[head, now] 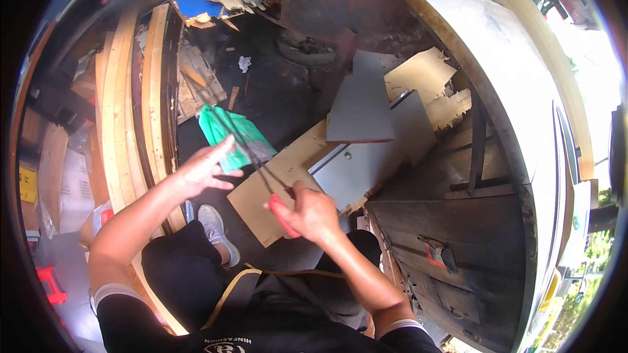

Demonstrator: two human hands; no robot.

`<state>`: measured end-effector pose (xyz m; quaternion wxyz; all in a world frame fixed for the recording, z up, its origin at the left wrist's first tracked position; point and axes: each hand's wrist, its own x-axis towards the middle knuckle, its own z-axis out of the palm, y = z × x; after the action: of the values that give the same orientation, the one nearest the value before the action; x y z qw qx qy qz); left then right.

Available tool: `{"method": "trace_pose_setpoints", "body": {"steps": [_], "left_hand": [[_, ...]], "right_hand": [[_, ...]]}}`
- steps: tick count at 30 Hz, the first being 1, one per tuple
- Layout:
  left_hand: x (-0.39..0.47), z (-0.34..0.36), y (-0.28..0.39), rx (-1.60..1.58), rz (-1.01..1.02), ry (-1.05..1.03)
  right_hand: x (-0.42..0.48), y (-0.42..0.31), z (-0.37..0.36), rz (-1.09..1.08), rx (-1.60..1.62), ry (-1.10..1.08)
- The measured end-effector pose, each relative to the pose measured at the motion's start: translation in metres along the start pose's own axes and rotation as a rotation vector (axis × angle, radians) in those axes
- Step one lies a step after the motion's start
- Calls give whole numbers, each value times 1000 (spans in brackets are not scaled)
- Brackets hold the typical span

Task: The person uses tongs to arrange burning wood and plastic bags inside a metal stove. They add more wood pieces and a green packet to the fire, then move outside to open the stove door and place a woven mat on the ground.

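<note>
My right hand point(309, 213) is closed on the red handle point(283, 216) of a tool with two long, thin dark shafts; it may be long tongs. The shafts reach up and left across a crumpled green plastic packet point(235, 135), which seems to hang at or near their far end; the exact contact is blurred. My left hand point(206, 169) is beside the packet's lower left, fingers spread, apparently holding nothing. Below the packet and my right hand lies a tan board point(265, 206) on the dark floor, partly under grey panels point(338, 171).
Long wooden planks point(117, 122) stand at the left. A broken wood board with a blue face point(196, 2) lies at the upper left, near smoke. Splintered board pieces point(422, 73) rest at the upper right. A dark cabinet point(441, 255) with a pale top stands close on the right.
</note>
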<state>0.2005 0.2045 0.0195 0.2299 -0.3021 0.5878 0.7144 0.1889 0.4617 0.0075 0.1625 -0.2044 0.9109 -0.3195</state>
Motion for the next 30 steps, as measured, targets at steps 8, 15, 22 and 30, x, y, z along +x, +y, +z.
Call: {"method": "trace_pose_setpoints", "body": {"steps": [8, 15, 22, 30], "left_hand": [[-29, 24, -30, -392, 61, 184], [-63, 45, -38, -554, 139, 161], [-71, 40, -50, -831, 253, 73], [-104, 26, -19, -880, 381, 122]], "right_hand": [[-19, -43, 1, -270, -43, -158], [-40, -42, -31, -305, 13, -159], [-46, -72, -81, -356, 121, -150], [1, -108, -38, -429, -115, -78]]}}
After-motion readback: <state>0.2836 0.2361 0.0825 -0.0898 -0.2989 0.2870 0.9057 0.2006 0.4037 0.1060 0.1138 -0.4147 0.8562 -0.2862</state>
